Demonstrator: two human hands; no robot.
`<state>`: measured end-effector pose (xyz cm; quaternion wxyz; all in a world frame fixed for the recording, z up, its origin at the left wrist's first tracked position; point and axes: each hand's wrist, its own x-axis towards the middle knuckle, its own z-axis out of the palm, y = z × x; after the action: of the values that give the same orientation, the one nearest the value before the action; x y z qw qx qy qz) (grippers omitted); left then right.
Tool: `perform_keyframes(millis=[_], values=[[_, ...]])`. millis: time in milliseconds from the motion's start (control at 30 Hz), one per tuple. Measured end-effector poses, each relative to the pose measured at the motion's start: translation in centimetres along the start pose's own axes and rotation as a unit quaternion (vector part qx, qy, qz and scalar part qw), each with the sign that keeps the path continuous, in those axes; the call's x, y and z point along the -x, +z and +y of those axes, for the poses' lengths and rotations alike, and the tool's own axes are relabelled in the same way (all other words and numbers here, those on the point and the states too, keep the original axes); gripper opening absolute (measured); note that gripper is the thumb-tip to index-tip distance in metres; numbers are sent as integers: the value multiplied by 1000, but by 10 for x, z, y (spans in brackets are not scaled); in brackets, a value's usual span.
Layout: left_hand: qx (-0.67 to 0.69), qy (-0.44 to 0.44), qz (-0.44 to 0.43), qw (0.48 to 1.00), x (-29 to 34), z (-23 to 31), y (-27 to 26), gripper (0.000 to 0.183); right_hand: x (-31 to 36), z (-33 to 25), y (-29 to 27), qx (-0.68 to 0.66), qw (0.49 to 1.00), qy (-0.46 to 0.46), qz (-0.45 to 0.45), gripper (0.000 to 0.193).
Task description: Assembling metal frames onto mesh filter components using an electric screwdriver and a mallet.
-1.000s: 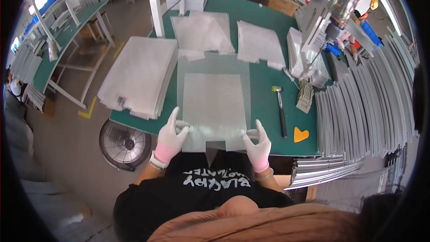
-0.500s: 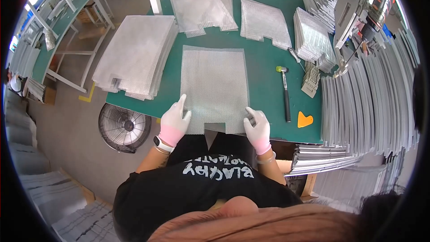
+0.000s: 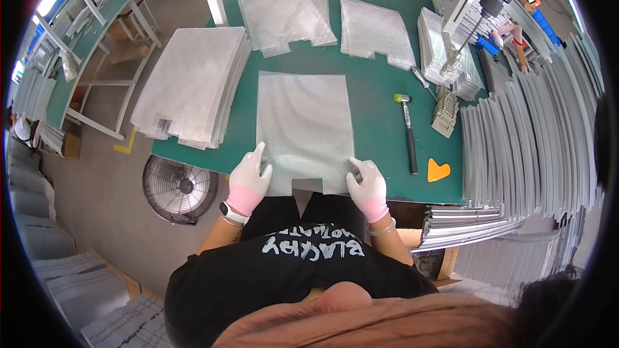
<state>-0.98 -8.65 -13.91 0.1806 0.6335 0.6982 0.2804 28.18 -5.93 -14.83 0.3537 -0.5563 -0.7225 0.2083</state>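
Observation:
A silvery wire-mesh sheet [image 3: 304,125] with a rectangular notch in its near edge is in front of me, that edge reaching the table's front. My left hand [image 3: 250,176], in a white glove with a pink cuff, grips its left edge near the front corner, with the index finger stretched along the side and the thumb apart. My right hand [image 3: 367,182], gloved the same way, holds the opposite edge with bent fingers. The fingertips under the sheet are hidden.
On the green table [image 3: 380,129] lie stacked mesh sheets [image 3: 193,77], a hammer [image 3: 409,135], an orange scraper [image 3: 438,170] and a screwdriver [image 3: 420,77]. A powered tool on an arm [image 3: 493,3] overhangs the right side. Grey strips [image 3: 529,142] stand at right; a fan [image 3: 180,183] is at left.
The view has shifted slightly, and more of the area behind the arm at right shows. Both hands stay at the sheet's edges; the light pattern on its mesh has changed.

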Motion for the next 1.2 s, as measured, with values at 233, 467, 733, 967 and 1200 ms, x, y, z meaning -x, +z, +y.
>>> perform_keyframes(millis=[233,467,733,967,1200], values=[[-25,19,12,999,-2,-3,2,51,-2,-8,-5,4,997,59,-41,32],[-109,-19,-29,993,-12,9,-16,60,-14,-15,-20,119,986,51,-105,32],[-187,156,-93,965,-38,-24,-9,60,-181,29,-17,132,987,-81,50,36],[-146,149,-56,976,-69,-15,4,77,-339,35,35,347,911,223,-1,70],[13,127,72,989,-42,-24,-19,88,-368,51,-25,160,976,101,106,79]])
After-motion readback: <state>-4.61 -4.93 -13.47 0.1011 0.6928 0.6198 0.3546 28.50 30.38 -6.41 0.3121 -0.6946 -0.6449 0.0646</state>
